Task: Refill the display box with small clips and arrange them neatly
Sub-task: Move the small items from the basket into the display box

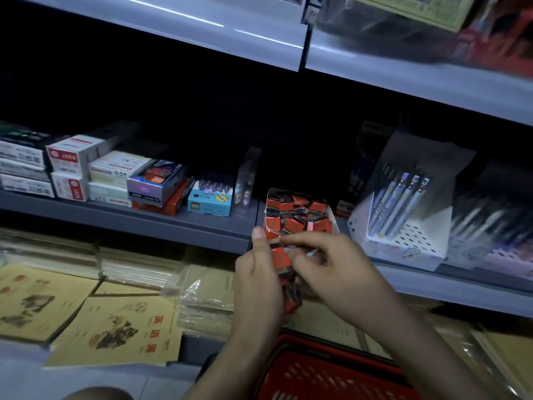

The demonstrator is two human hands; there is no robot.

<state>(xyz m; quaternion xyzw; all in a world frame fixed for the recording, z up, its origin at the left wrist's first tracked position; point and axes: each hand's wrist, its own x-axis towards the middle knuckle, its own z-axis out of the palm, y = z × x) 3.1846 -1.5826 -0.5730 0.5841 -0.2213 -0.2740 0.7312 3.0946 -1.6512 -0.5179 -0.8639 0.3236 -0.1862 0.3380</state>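
A white display box [332, 219] stands on the grey middle shelf, filled with several small red-and-black clip boxes [294, 215] lying jumbled at odd angles. Just below its front edge, my left hand [259, 281] grips a stack of the same small red-and-black clip boxes [284, 261]. My right hand [326, 264] pinches the top box of that stack between thumb and fingers. The lower part of the stack is partly hidden behind my left palm.
A white pen display [409, 226] stands right of the box; stationery boxes [121, 180] crowd the shelf to the left. Yellow exercise books [115, 330] and wrapped paper packs [207, 295] lie on the shelf below. A red shopping basket [323, 373] sits beneath my arms.
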